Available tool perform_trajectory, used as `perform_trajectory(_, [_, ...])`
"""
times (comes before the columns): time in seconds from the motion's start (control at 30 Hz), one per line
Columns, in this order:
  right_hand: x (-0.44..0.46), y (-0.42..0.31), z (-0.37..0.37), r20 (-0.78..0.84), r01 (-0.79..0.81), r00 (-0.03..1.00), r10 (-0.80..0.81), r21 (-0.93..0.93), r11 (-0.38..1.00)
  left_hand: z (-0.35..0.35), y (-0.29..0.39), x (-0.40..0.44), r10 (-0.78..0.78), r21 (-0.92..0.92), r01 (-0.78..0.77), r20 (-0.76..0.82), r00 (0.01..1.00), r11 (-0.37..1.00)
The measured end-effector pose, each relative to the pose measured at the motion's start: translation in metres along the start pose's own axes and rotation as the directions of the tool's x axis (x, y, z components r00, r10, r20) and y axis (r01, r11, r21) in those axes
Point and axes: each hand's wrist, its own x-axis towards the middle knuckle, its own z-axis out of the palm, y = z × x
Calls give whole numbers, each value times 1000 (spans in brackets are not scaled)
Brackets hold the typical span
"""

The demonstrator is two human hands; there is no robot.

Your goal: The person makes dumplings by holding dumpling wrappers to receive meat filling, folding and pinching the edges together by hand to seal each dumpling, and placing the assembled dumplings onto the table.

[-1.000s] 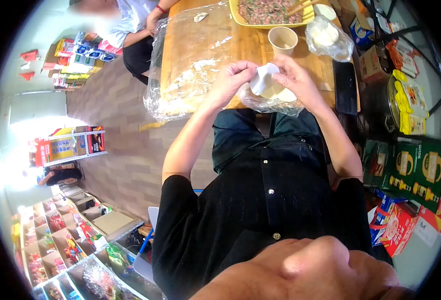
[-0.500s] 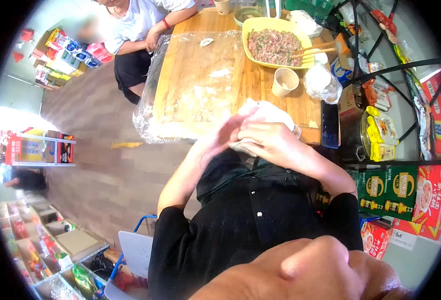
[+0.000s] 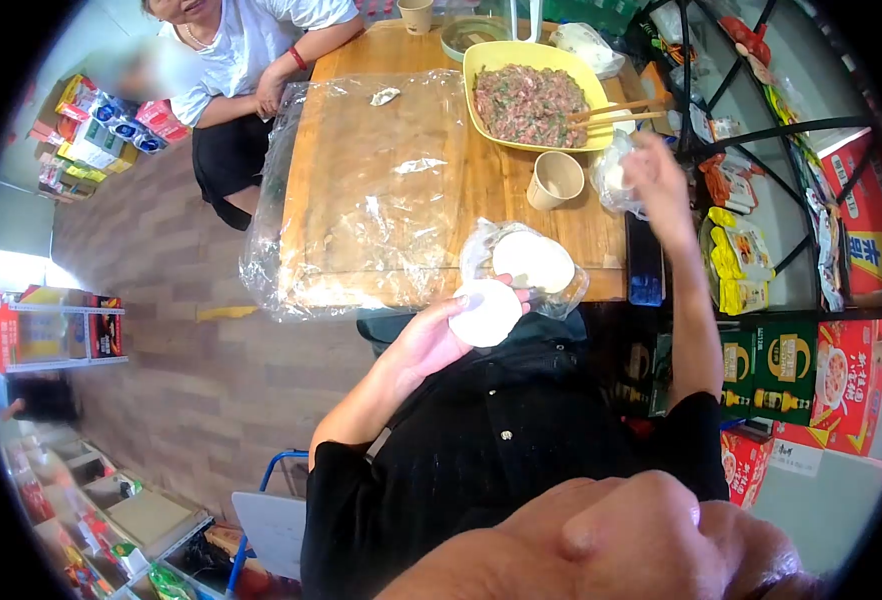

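A round white wrapper (image 3: 486, 314) lies across the palm and fingers of my left hand (image 3: 429, 345), just off the table's front edge. Beside it, a stack of wrappers (image 3: 533, 262) rests on a plastic bag. My right hand (image 3: 658, 180) is raised at the table's right side, near the chopsticks' ends and over a plastic bag with white contents (image 3: 617, 172); its fingers are partly blurred. Minced filling (image 3: 528, 104) fills a yellow bowl (image 3: 599, 90), and wooden chopsticks (image 3: 621, 112) lean on its rim. In front of the bowl stands a paper cup (image 3: 556, 180).
Clear plastic film (image 3: 361, 200) covers the table's left part, with a small white piece (image 3: 386, 96) on it. A person (image 3: 251, 60) sits at the far left corner. A dark phone (image 3: 645, 262) lies at the right edge, beside a metal rack (image 3: 821, 130).
My hands have separated. The left now holds a single wrapper on its palm, while the right has moved away forward and right towards the chopsticks. The view has shifted.
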Motion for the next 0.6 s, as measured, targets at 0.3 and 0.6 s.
perform_trajectory(0.3, [132, 47, 17, 207, -18, 978, -20, 178, 984, 8, -11, -3, -77, -50, 72, -91, 993, 996])
perform_trajectory(0.6, [102, -10, -10, 145, 200, 966, -213, 99, 975, 5, -18, -9, -134, -69, 124, -182, 974, 990])
